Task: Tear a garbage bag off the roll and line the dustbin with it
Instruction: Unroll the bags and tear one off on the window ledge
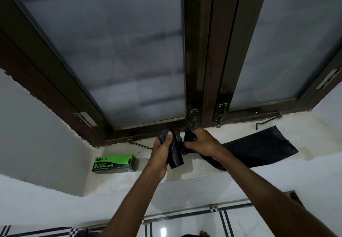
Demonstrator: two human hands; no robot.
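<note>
My left hand [160, 148] grips a black garbage bag roll [174, 152], held upright above the white window sill [199, 168]. My right hand [200, 142] pinches a bunched black garbage bag [189, 136] right beside the roll's top. From under my right wrist the bag's flat length [259, 147] trails to the right across the sill. Where the bag meets the roll is hidden between my hands. No dustbin is in view.
A green and black garbage bag box [114, 163] lies on the sill's left part. A dark-framed window [201, 70] with frosted panes, latches and stay hooks rises directly behind my hands. White tiled floor [240, 223] with black lines lies below.
</note>
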